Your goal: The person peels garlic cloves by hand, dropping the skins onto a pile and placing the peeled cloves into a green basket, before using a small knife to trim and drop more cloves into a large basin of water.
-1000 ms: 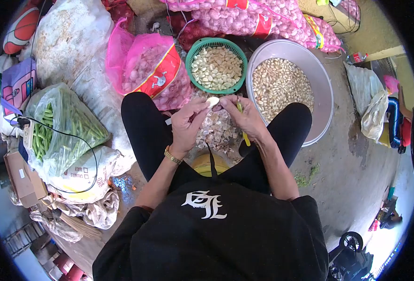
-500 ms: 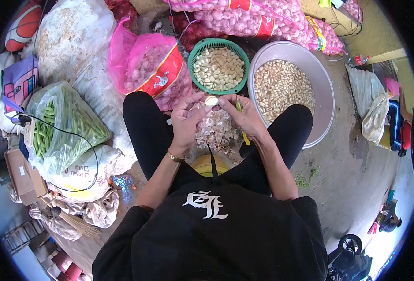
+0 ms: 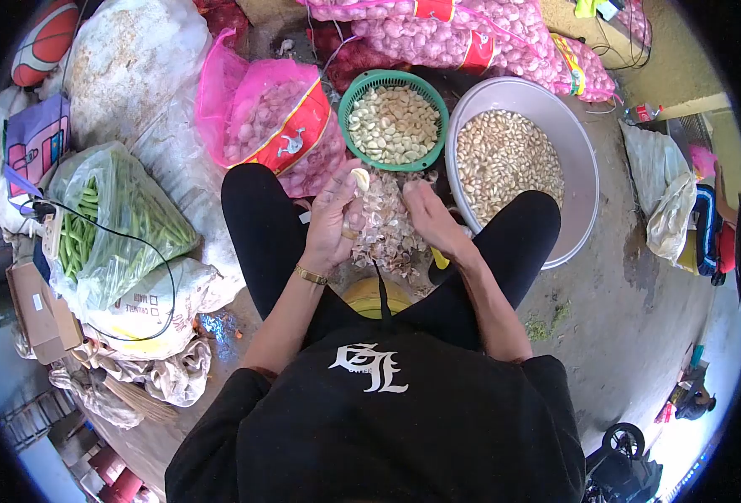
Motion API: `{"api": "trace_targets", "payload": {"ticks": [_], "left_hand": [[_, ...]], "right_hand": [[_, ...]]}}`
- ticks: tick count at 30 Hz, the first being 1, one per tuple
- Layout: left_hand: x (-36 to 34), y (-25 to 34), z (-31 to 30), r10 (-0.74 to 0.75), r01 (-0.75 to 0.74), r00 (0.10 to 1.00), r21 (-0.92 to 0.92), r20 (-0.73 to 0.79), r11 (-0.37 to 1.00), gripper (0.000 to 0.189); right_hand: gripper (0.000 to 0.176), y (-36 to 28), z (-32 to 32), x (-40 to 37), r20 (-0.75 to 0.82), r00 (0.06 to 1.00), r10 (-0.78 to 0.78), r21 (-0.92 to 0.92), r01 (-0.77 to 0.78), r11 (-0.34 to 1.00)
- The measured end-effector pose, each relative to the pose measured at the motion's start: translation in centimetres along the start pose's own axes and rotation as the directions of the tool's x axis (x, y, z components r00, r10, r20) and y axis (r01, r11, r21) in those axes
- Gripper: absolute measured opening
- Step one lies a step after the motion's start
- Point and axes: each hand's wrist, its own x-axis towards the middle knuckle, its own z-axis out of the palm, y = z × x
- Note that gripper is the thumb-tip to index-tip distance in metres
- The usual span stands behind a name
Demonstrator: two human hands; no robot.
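My left hand (image 3: 333, 216) pinches a pale peeled garlic clove (image 3: 360, 178) between thumb and fingertips, above a heap of papery garlic skins (image 3: 390, 220) between my knees. To the right of it, my right hand (image 3: 431, 216) is closed round a yellow-handled knife (image 3: 440, 258); the handle's end shows below the palm, and the blade cannot be made out. A bit of skin seems to be at the right fingertips. Just beyond my hands stands a green plastic basket (image 3: 444, 134) holding peeled cloves (image 3: 394, 124).
A wide grey tub (image 3: 584, 176) of unpeeled cloves (image 3: 509, 159) stands by my right knee. Pink mesh sacks of garlic (image 3: 282, 126) lie ahead. On the left are a clear bag of green pods (image 3: 123, 218) and white sacks (image 3: 131, 75). A yellow stool (image 3: 376, 298) shows beneath me.
My hands have moved apart. The clove has shifted left and tilted upright in my left hand, while my right hand has pulled away from it, rightward and slightly down.
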Motion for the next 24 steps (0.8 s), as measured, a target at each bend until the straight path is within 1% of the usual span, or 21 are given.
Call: {"api": "trace_targets", "payload": {"ticks": [1, 2, 3, 4, 6, 7, 8, 9, 10, 11, 12, 14, 15, 17, 19, 21, 23, 24], "left_hand": [[0.1, 0.0, -0.4, 0.001, -0.001, 1.0, -0.001, -0.001, 1.0, 0.024], [0.3, -0.2, -1.0, -0.038, 0.038, 0.999, -0.013, -0.007, 0.999, 0.022], [0.2, -0.2, -1.2, -0.078, 0.078, 0.997, -0.027, -0.014, 0.997, 0.02], [0.1, -0.1, -1.2, -0.078, 0.078, 0.997, -0.028, -0.016, 0.997, 0.02], [-0.1, 0.2, -1.1, -0.158, 0.157, 0.987, -0.041, -0.005, 0.987, 0.02], [-0.1, 0.2, -1.0, -0.158, 0.157, 0.987, -0.042, -0.004, 0.987, 0.02], [-0.2, 0.2, -0.8, -0.179, 0.179, 0.984, -0.002, -0.024, 0.984, 0.02], [-0.2, 0.2, -0.7, -0.2, 0.202, 0.979, 0.037, -0.046, 0.979, 0.02], [-0.4, 0.3, -0.4, -0.2, 0.202, 0.979, 0.037, -0.046, 0.979, 0.02], [-0.5, 0.4, -0.1, -0.213, 0.216, 0.976, 0.093, -0.045, 0.972, 0.02], [-0.6, 0.5, 0.0, -0.224, 0.228, 0.974, 0.148, -0.045, 0.962, 0.02], [-0.6, 0.3, -0.2, -0.232, 0.233, 0.972, 0.145, -0.021, 0.962, 0.023], [-0.6, 0.3, -0.4, -0.241, 0.238, 0.97, 0.143, 0.002, 0.961, 0.026], [-0.4, 0.0, -0.9, -0.246, 0.242, 0.969, 0.149, 0.008, 0.959, 0.025], [-0.3, -0.1, -0.8, -0.254, 0.248, 0.967, 0.154, 0.015, 0.956, 0.025], [-0.3, 0.0, -0.5, -0.267, 0.272, 0.962, 0.193, -0.049, 0.943, 0.023], [-0.3, 0.3, -0.3, -0.273, 0.275, 0.961, 0.194, -0.039, 0.942, 0.022], [-0.3, 0.3, -0.3, -0.28, 0.28, 0.96, 0.194, -0.028, 0.94, 0.022]], "right_hand": [[0.026, 0.2, 0.0, -0.3, 0.03, 0.997, -0.074, -0.075, 0.076, 0.994], [0.026, 0.4, 0.1, -0.5, 0.067, 0.987, -0.144, -0.148, 0.152, 0.977], [0.026, -0.1, 0.1, -0.5, 0.069, 0.987, -0.142, -0.148, 0.151, 0.977], [0.026, -0.8, -0.1, -0.6, 0.071, 0.985, -0.155, -0.137, 0.163, 0.977], [0.025, -2.1, -0.2, -0.6, 0.072, 0.983, -0.168, -0.126, 0.176, 0.976], [0.032, -2.7, -0.1, -0.7, 0.012, 0.948, -0.318, -0.248, 0.311, 0.917], [0.039, -3.3, -0.1, -0.7, -0.029, 0.885, -0.465, -0.372, 0.423, 0.826], [0.039, -4.0, -0.4, -0.8, -0.029, 0.885, -0.464, -0.372, 0.422, 0.827], [0.045, -4.9, -0.6, -0.8, 0.029, 0.858, -0.513, -0.469, 0.465, 0.751], [0.052, -5.5, -0.8, -0.8, 0.093, 0.829, -0.552, -0.556, 0.503, 0.661], [0.052, -5.8, -1.0, -0.7, 0.093, 0.828, -0.553, -0.557, 0.503, 0.661], [0.06, -6.2, -1.2, -0.4, 0.168, 0.859, -0.484, -0.649, 0.466, 0.602], [0.06, -6.2, -1.3, -0.2, 0.169, 0.858, -0.485, -0.648, 0.467, 0.601], [0.062, -6.2, -1.6, 0.1, 0.215, 0.853, -0.475, -0.66, 0.485, 0.574], [0.063, -6.2, -1.8, 0.3, 0.231, 0.86, -0.455, -0.676, 0.478, 0.561], [0.064, -6.1, -2.0, 0.5, 0.248, 0.865, -0.436, -0.69, 0.473, 0.547], [0.058, -5.9, -2.2, 0.6, 0.287, 0.862, -0.419, -0.706, 0.486, 0.515], [0.058, -5.9, -2.2, 0.6, 0.286, 0.862, -0.419, -0.707, 0.485, 0.515]]}}
